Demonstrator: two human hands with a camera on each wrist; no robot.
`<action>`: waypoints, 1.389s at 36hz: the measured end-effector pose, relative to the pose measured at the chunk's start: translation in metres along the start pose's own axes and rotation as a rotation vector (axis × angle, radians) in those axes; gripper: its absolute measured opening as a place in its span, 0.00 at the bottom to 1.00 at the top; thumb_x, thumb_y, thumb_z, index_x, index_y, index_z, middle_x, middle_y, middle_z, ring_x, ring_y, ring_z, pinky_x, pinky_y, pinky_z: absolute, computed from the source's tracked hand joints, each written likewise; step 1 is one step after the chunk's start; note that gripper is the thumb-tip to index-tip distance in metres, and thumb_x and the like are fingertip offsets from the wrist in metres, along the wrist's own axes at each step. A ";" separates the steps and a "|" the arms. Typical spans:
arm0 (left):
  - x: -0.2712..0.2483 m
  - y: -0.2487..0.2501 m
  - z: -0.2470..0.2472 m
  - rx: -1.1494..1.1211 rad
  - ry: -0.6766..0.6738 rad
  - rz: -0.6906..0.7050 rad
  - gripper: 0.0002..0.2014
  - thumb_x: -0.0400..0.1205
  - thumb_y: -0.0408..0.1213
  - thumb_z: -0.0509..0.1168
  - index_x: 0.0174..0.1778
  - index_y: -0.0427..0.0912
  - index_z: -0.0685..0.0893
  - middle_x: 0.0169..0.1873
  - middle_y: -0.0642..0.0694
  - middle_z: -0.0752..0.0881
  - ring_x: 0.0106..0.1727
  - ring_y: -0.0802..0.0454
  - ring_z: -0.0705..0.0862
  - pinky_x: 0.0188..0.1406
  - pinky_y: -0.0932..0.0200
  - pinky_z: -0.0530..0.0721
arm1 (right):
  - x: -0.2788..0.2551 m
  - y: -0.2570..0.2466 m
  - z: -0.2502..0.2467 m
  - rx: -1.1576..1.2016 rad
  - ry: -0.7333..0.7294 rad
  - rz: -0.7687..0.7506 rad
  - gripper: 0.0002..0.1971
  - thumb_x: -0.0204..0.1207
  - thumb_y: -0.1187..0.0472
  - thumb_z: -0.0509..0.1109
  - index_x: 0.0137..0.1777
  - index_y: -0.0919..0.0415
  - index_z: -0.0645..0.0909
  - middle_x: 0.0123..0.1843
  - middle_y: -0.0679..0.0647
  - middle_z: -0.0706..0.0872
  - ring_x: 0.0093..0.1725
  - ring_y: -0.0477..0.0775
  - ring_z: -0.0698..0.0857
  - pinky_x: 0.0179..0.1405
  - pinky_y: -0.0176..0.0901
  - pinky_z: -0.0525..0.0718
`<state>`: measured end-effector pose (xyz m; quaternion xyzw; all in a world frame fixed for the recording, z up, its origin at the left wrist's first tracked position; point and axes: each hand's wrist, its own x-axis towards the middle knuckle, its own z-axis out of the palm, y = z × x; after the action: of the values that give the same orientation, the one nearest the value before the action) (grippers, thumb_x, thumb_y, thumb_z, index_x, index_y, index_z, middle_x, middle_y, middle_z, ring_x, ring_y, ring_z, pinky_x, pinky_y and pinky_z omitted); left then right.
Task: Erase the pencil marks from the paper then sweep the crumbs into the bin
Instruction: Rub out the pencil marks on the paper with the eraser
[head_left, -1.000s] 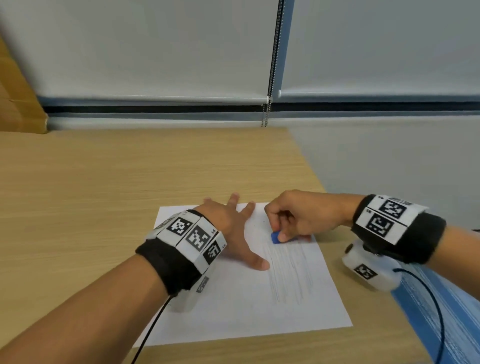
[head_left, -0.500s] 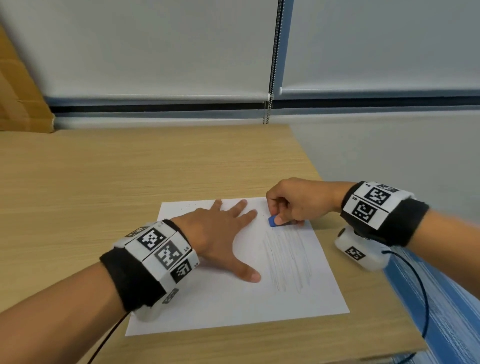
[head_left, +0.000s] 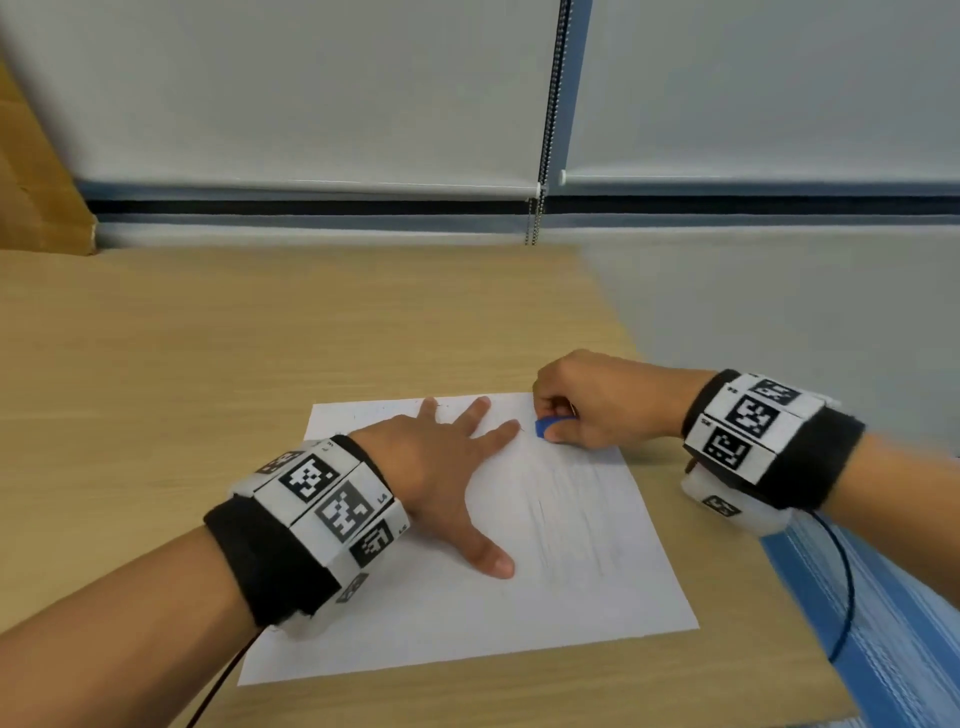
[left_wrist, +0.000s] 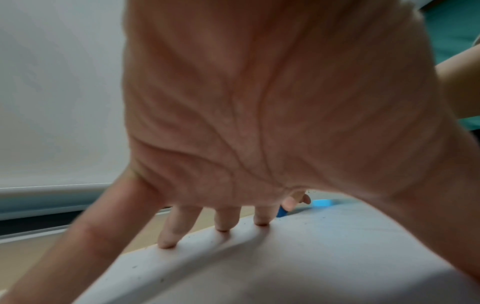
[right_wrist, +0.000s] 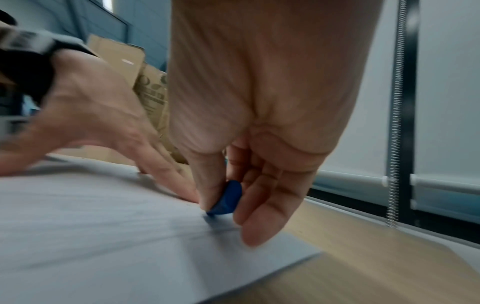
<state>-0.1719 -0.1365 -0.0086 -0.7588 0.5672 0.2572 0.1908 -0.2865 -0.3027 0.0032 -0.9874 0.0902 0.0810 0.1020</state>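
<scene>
Left hand (head_left: 441, 457) lies flat, fingers spread, pinning the paper (head_left: 571, 587) so it cannot slide. At its two o'clock, the right hand (head_left: 597, 405) pinches the blue eraser (head_left: 541, 429) against the sheet's far edge, above the faint pencil marks (head_left: 566, 519).

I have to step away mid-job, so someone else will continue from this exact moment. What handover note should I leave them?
Left hand: flat, fingers spread, pressing the paper down on the table.
Right hand: pinches the blue eraser, its tip on the sheet near the far edge.
Done: nothing finished yet; a few crumbs lie on the sheet.
Left: faint pencil marks remain mid-sheet; erase them, then sweep the crumbs into the bin, which no view shows.
</scene>
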 end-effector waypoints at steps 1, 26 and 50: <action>0.000 0.000 0.001 -0.001 0.005 0.002 0.65 0.59 0.78 0.69 0.79 0.70 0.27 0.81 0.62 0.27 0.85 0.39 0.34 0.79 0.32 0.59 | -0.005 -0.007 0.002 -0.001 -0.026 -0.048 0.06 0.75 0.57 0.71 0.44 0.60 0.83 0.40 0.53 0.86 0.37 0.50 0.81 0.36 0.40 0.79; 0.002 0.003 0.001 0.036 0.002 -0.015 0.67 0.58 0.78 0.70 0.80 0.69 0.27 0.82 0.58 0.26 0.84 0.33 0.34 0.76 0.31 0.61 | -0.023 -0.046 0.005 0.257 -0.330 -0.218 0.03 0.69 0.61 0.78 0.40 0.59 0.88 0.36 0.52 0.87 0.32 0.44 0.80 0.32 0.34 0.79; 0.002 0.006 -0.003 0.062 -0.036 -0.048 0.69 0.57 0.78 0.70 0.78 0.67 0.24 0.80 0.59 0.24 0.83 0.33 0.33 0.77 0.31 0.59 | -0.035 -0.063 0.008 0.255 -0.411 -0.202 0.05 0.71 0.60 0.78 0.41 0.60 0.87 0.36 0.53 0.87 0.30 0.42 0.79 0.31 0.31 0.77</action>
<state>-0.1770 -0.1410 -0.0075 -0.7612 0.5528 0.2487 0.2305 -0.3090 -0.2351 0.0136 -0.9334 -0.0222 0.2573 0.2493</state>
